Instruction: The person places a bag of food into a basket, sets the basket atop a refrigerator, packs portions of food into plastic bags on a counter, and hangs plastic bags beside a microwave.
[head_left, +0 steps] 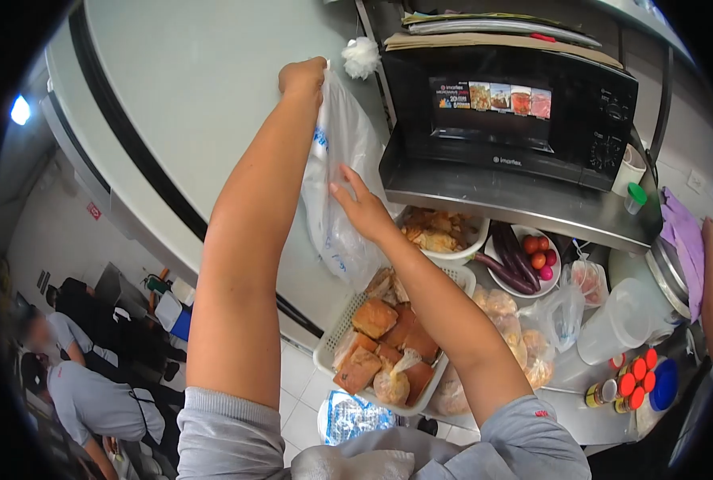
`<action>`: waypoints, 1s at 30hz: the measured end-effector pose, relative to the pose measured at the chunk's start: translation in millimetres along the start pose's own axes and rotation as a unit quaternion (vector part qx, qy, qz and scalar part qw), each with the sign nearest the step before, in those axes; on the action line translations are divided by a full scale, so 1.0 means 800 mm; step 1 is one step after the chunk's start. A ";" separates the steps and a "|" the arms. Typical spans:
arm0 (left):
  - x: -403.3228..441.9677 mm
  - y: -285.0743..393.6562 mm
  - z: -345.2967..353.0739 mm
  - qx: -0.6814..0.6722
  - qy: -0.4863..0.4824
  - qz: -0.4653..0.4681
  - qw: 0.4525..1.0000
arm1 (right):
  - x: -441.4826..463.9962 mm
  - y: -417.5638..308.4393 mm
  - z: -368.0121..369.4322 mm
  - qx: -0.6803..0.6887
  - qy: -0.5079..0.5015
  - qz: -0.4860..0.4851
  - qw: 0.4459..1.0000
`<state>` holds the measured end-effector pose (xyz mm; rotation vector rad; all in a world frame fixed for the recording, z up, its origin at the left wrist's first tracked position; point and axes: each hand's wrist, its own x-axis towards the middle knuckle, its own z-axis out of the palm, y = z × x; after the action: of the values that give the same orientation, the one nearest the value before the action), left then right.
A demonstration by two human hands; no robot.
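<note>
My left hand [302,76] is raised high and closed on the top edge of a clear plastic bag [344,144] with blue print. The bag hangs down in front of a pale refrigerator door [204,88]. Lower down, my right hand [364,210] has its fingers apart, beside or lightly against the bag's side; contact is hard to tell. Below the bag's bottom end sits a pale plastic basket [324,356] of browned meat pieces [375,318], some in plastic bags. What the bag holds, if anything, does not show clearly.
A black microwave [500,120] stands on a metal shelf [524,204] to the right. Under it are a tub of food [440,232], a bowl with eggplants [512,252] and tomatoes, and red-lidded jars [638,370]. Several people [104,396] in grey are at the lower left.
</note>
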<state>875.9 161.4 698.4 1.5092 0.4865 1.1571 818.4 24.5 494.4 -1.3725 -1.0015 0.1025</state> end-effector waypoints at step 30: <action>0.035 0.059 0.066 0.471 0.035 0.307 0.826 | 0.187 -0.078 -0.077 -0.128 0.182 -0.077 0.972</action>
<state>920.2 143.2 757.6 2.6261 0.7036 1.5733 918.3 50.8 634.0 -1.4736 -0.8249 -0.3966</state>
